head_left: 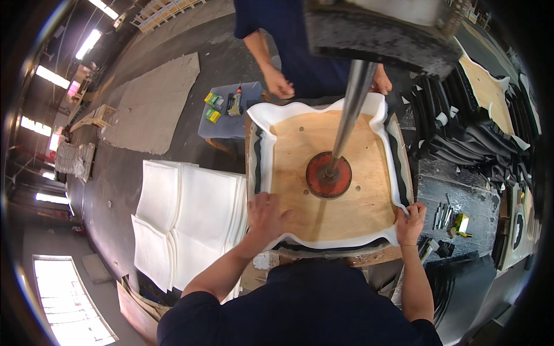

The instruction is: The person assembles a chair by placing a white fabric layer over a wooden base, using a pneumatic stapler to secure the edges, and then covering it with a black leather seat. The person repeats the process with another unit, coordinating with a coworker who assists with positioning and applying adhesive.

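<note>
A square plywood board [288, 150] lies in front of me, with wavy white padding [262, 118] rising round its edges and a dark cover [398, 151] outside it. A red round plate [313, 168] on a metal rod [353, 106] bears on the board's middle. My left hand [266, 218] rests at the near left corner, over the board's edge and the padding, its fingers spread. At the near right corner, my right hand [410, 225] has its fingers curled round the padding's edge. What lies under its fingers is partly hidden.
Across the board stands a co-worker, one hand [279, 84] by the far left corner. White sheets [196, 202] are stacked at left. A stool [231, 124] holds a power tool [235, 102] and small boxes. Black covers [461, 121] and a tool-strewn table [461, 199] are at right.
</note>
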### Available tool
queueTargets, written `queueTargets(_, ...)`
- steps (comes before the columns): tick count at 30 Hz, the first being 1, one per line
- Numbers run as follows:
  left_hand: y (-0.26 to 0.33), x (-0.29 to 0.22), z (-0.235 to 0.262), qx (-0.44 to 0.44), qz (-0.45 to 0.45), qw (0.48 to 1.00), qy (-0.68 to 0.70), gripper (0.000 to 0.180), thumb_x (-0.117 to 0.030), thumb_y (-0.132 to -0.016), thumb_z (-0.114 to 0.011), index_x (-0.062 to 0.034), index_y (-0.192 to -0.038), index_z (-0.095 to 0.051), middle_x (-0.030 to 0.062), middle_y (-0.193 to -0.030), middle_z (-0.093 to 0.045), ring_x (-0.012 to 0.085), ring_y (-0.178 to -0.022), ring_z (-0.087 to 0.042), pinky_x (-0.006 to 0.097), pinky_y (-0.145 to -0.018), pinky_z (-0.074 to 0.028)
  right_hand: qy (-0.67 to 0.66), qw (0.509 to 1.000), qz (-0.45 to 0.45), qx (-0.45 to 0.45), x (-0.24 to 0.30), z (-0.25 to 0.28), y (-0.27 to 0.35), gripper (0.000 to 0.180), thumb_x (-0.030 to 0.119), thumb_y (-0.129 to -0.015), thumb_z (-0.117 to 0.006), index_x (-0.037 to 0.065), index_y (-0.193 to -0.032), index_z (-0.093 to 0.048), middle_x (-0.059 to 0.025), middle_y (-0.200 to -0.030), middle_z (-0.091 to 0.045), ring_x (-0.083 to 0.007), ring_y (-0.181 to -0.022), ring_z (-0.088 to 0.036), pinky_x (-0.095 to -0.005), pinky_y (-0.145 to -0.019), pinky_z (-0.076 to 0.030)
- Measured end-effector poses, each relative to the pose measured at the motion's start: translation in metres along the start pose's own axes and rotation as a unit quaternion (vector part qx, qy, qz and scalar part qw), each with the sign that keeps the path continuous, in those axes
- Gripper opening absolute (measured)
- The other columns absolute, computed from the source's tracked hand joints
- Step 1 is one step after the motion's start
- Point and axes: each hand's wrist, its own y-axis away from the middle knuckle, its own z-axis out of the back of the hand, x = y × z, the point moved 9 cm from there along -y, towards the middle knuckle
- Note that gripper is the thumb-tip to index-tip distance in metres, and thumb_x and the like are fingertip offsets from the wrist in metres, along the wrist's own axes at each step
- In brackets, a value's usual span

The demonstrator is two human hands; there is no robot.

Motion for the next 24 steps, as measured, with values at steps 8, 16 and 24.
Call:
queueTargets(8, 0.038, 0.097, -0.013, 0.129, 0.145, 0.981, -0.010, 0.024, -0.027, -0.091, -0.081, -0.0066, -0.096, -0.068, 0.0168, -0.105, -0.061, 0.0413, -0.105, -0.061, 0.054, -0.085, -0.048, 0.012, 0.995, 0.002, 0.097, 0.002, -0.002, -0.006, 0.026, 0.006, -0.084, -0.085, 0.001, -0.102, -0.066, -0.0197, -0.112, -0.060, -0.0425, -0.101, -0.063, -0.0501, -0.087, -0.053)
queueTargets(16, -0.005, 0.022, -0.031, 0.007, -0.007, 0.967, 0.256, 0.028, -0.023, -0.089, -0.079, -0.0053, -0.108, -0.067, 0.0170, -0.112, -0.063, 0.0408, -0.106, -0.062, 0.055, -0.091, -0.049, -0.082, 0.965, 0.134, 0.209, 0.110, -0.075, -0.049, 0.040, 0.011, -0.090, -0.080, 0.008, -0.128, -0.069, -0.0207, -0.131, -0.067, -0.0434, -0.121, -0.067, -0.0495, -0.102, -0.056)
queueTargets(24, 0.057, 0.074, -0.009, 0.164, 0.125, 0.978, -0.042, 0.044, -0.037, -0.087, -0.085, -0.0044, -0.108, -0.065, 0.0188, -0.115, -0.058, 0.0417, -0.109, -0.062, 0.054, -0.091, -0.050, -0.099, 0.956, 0.149, 0.230, 0.132, -0.107, -0.011, 0.016, 0.017, -0.093, -0.078, 0.007, -0.107, -0.078, -0.0182, -0.115, -0.072, -0.0401, -0.104, -0.073, -0.0499, -0.085, -0.059)
